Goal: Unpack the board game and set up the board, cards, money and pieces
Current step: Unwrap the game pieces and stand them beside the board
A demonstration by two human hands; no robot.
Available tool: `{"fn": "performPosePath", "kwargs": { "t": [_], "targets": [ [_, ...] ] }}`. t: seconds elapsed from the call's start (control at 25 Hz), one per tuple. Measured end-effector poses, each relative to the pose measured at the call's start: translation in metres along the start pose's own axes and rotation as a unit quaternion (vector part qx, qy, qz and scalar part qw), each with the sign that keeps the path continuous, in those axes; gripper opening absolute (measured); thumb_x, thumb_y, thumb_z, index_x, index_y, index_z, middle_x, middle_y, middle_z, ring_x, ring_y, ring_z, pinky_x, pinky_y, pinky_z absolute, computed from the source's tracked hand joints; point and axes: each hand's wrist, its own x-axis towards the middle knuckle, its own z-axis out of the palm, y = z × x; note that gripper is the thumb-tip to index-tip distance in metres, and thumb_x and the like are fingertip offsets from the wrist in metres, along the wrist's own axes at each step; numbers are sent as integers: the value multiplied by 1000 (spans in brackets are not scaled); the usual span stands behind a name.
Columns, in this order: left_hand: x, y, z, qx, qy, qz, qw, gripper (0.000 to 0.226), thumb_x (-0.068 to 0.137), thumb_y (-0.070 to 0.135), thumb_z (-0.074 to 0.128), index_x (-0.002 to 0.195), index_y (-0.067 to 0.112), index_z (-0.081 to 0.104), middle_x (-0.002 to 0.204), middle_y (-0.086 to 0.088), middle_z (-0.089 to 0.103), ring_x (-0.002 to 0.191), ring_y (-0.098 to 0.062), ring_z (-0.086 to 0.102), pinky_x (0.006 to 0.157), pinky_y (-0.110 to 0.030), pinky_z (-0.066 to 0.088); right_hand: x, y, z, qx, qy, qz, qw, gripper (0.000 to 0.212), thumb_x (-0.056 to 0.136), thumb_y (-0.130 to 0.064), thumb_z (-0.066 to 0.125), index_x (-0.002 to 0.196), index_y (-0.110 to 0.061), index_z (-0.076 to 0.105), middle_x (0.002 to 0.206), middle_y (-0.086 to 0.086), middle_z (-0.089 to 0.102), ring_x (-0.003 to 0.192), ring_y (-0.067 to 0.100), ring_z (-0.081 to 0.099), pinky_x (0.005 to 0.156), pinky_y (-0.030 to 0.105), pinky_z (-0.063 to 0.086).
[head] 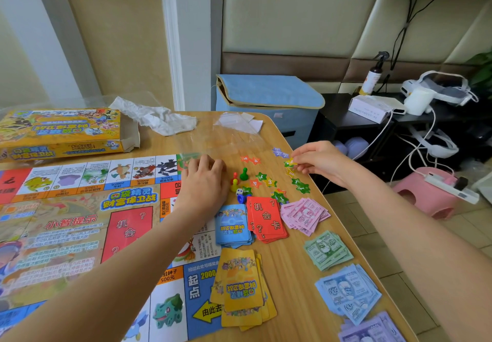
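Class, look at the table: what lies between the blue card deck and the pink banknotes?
The head view shows the red card deck between the blue card deck and the pink banknotes, all on the wooden table.

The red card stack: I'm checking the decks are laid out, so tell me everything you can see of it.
The red card stack is a loosely fanned pile of glossy red cards lying flat on the wooden table, just off the board's right edge. The top card shows white characters and question marks. It slightly overlaps the blue card stack on its left; pink banknotes lie at its right.
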Motion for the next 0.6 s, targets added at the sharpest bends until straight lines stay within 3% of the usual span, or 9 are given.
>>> {"fn": "performPosePath", "kwargs": {
  "t": [0.28, 0.48, 0.6],
  "targets": [
    [1, 1, 1, -3, -1, 1, 1000, 36, 97, 38, 34, 119, 14, 50, 119, -8, 46, 111, -28, 39, 94, -36, 30, -10, 0, -16, -111, -70, -16, 991, 15, 87, 4, 57, 83, -7, 66, 70, 7, 62, 60, 9, 58, 52, 13, 48],
    [0, 0, 0, -12, -3, 0, 1000, 35, 97, 36, 37, 118, 12, 51, 119, -10, 46, 112, -30, 39, 94, -39, 30, -16, 0, -15, -335, -122, -67, 932, 16, 87, -4, 58, 83, -17, 66, 61, -2, 63, 50, 0, 58, 50, 11, 45],
    [0, 1, -1, -12, -3, -1, 1000, 34, 97, 35, 38, 119, 12, 51, 119, -11, 46, 112, -30, 39, 94, -39, 30, -15, 0, -16, -351, -130, -83, 923, 11, 88, -7, 60, 90, -15, 68, 61, -3, 63, 46, -4, 56, 50, 11, 44]
  ]
}}
